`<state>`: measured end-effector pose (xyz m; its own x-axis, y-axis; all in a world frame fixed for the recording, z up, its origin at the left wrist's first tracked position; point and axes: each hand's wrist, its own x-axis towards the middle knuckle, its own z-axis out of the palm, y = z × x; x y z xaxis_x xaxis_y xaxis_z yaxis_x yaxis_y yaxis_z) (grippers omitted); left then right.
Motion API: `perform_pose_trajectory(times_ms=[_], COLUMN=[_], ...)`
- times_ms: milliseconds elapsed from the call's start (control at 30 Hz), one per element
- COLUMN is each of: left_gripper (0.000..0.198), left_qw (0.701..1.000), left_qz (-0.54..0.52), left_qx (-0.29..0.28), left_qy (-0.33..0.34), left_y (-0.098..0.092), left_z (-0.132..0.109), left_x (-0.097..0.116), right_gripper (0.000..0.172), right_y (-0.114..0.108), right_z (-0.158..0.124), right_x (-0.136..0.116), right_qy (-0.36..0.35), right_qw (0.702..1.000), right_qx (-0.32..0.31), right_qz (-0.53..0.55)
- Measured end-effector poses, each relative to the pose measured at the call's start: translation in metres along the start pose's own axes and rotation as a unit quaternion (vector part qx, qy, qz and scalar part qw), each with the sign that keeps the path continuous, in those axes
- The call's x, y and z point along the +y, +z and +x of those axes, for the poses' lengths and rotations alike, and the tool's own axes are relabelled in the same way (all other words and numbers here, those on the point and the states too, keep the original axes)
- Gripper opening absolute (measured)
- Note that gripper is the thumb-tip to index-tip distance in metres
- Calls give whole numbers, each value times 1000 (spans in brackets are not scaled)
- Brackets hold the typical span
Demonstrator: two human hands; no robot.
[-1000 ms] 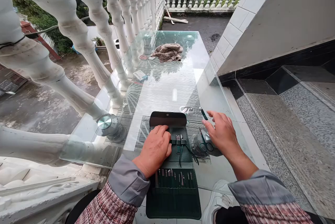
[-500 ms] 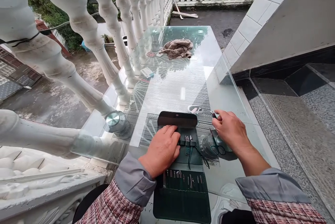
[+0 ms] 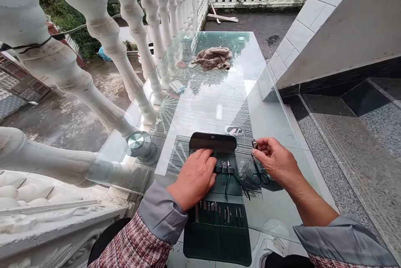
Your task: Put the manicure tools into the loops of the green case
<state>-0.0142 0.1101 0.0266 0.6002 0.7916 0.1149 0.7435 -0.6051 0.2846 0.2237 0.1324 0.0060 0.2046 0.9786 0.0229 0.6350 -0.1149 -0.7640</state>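
Note:
A dark green manicure case (image 3: 216, 243) lies unfolded on the glass table (image 3: 200, 113). My left hand (image 3: 194, 178) rests flat across its left side, fingers stretched out, hiding part of the upper section. Between the thumb and fingertips of my right hand (image 3: 277, 160), a small nail clipper (image 3: 255, 144) is pinched above the glass, right of the case. Just below it lies a pair of scissors (image 3: 260, 177) with dark handles. Straps in the case hold another nail clipper (image 3: 224, 172) and nippers (image 3: 228, 180). Several slim metal tools (image 3: 219, 211) sit in a row lower down.
A crumpled brown cloth (image 3: 213, 58) lies towards the table's far end. A small box (image 3: 177, 87) is near the left edge, and an oval sticker-like piece (image 3: 234, 130) lies beyond the case. White balusters (image 3: 103, 42) line the left; stone steps (image 3: 341, 147) are at right.
My right hand has turned and shifted slightly down and right, bringing the nail clipper more upright, with the other fingers loosened. My left hand stays on the case.

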Motion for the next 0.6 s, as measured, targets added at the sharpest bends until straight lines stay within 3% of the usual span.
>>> perform_pose_trajectory(times_ms=[133, 233, 433, 600], left_gripper=[22, 26, 34, 36], left_qw=[1000, 1000, 1000, 1000], left_qz=[-7, -7, -16, -26], left_qx=[-2, -5, 0, 1], left_qy=[0, -6, -7, -3], left_y=[-2, -3, -4, -4], left_z=[0, -1, -4, -5], left_x=[0, 1, 1, 1], right_gripper=[41, 34, 34, 31], right_y=[9, 21, 43, 49], right_z=[-20, -37, -42, -36], right_x=[-26, -44, -53, -51], right_qy=[-65, -95, -31, -32], right_qw=[992, 979, 976, 981], right_qx=[-11, -80, -66, -94], right_qz=[105, 162, 204, 166])
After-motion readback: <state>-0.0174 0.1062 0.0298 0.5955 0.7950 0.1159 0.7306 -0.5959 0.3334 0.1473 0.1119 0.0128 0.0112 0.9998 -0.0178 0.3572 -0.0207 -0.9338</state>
